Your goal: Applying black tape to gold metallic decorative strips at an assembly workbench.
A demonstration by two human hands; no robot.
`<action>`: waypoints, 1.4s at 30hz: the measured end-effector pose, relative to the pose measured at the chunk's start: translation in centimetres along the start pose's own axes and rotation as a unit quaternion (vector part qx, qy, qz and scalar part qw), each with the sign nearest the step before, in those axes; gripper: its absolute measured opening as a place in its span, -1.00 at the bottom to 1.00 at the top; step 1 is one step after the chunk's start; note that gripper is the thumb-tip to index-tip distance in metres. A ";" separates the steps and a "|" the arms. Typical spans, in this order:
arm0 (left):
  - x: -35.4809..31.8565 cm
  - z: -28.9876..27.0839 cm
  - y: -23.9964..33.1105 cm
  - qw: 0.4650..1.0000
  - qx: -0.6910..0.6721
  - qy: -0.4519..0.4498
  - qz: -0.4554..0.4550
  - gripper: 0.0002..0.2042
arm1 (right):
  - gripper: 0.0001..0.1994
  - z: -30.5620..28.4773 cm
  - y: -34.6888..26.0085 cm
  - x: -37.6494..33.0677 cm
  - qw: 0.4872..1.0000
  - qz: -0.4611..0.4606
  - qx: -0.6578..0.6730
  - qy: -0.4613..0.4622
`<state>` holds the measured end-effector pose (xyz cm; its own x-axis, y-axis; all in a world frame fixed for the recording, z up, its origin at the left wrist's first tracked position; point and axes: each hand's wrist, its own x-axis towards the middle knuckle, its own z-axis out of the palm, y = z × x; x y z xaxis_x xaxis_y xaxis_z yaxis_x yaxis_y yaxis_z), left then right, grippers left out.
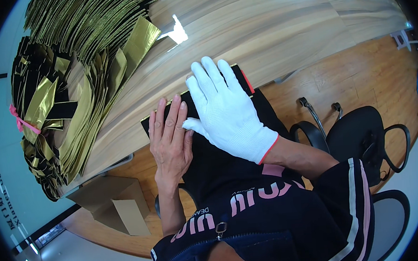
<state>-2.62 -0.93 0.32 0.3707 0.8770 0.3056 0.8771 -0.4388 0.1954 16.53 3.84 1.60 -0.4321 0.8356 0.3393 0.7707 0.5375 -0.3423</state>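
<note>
While the bare left hand point(169, 142) and gloved right hand point(227, 112) press side by side, fingers released and flat, a black sheet point(211, 155) lies under them at the bench point(270, 37) edge, with gold bags point(83, 91) piled to the left.

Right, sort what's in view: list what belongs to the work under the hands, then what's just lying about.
In hand:
- flat black gold-edged sheet at the table edge
- bare left hand pressed flat on it
- white-gloved right hand pressed flat on it
- heap of folded gold and black pieces, apparently the same stock

Lying about:
- brown cardboard box on the floor
- black office chair
</note>
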 end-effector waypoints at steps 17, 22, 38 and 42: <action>-0.1 0.1 0.0 1.000 0.009 -0.007 -0.003 -0.46 | -0.16 -0.2 1.7 -0.7 1.000 -0.012 0.011 0.003; 0.0 0.1 0.1 1.000 0.012 -0.009 -0.003 -0.43 | -0.17 -0.1 2.2 -0.7 0.999 -0.017 0.027 0.005; 0.1 -0.4 0.3 1.000 0.009 -0.013 -0.011 -0.45 | -0.54 -6.9 8.3 -1.8 0.960 0.012 0.249 0.124; 0.2 -0.2 0.4 1.000 -0.003 -0.003 -0.007 -0.41 | -0.24 -5.5 6.0 -2.7 0.996 -0.073 0.050 -0.025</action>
<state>-2.26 -0.98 0.67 0.3609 0.8842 0.2966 0.8802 -0.4280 0.2049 24.96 4.17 3.42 -0.5602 0.7511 0.3493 0.6485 0.6600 -0.3793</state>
